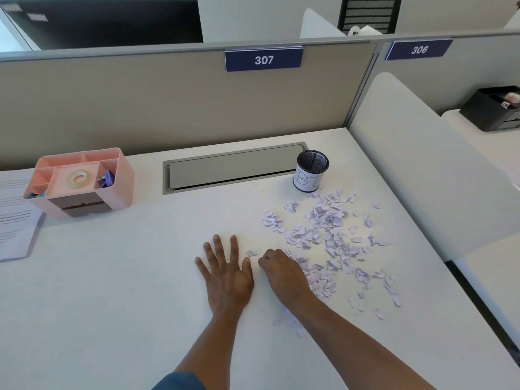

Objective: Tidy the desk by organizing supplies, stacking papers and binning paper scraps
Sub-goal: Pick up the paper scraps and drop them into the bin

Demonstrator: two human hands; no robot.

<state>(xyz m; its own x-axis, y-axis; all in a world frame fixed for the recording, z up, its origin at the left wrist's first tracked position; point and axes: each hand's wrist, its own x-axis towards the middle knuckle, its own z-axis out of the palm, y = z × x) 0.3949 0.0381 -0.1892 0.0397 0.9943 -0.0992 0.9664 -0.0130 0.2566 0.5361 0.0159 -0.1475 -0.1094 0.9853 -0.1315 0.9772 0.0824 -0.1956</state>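
1. Scraps: paper scraps [329,237], pale lilac, torn small, many pieces, spread loose over the right half of the desk [118,282]. Judged very light, thin and limp, apt to slide on the smooth top and scatter on any draught. No single piece offers a real hold; likely best raked into a heap and scooped or pinched up in bunches.

2. Bin: black mesh cup [311,170] with a white label, upright at the far edge of the scatter, beside the grey cable hatch [233,168]. Mouth open; contents not visible.

3. Left hand [226,270]: flat on the bare desk, palm down, fingers straight and spread, holding nothing. It lies just left of the scatter's near-left edge, with one stray piece just beyond its thumb.

4. Right hand [284,273]: knuckles up, fingers curled under at the near-left corner of the scatter, resting on scraps. Fingertips hidden, so whether it has gathered any pieces cannot be told.

5. Position: the bulk of the scatter lies ahead and to the right of both hands, between them and the cup; a few pieces sit beside the right forearm.

6. Other stock: pink organiser [81,181] holding a tape roll [77,178], and printed papers [17,218] at far left, well apart from both hands.
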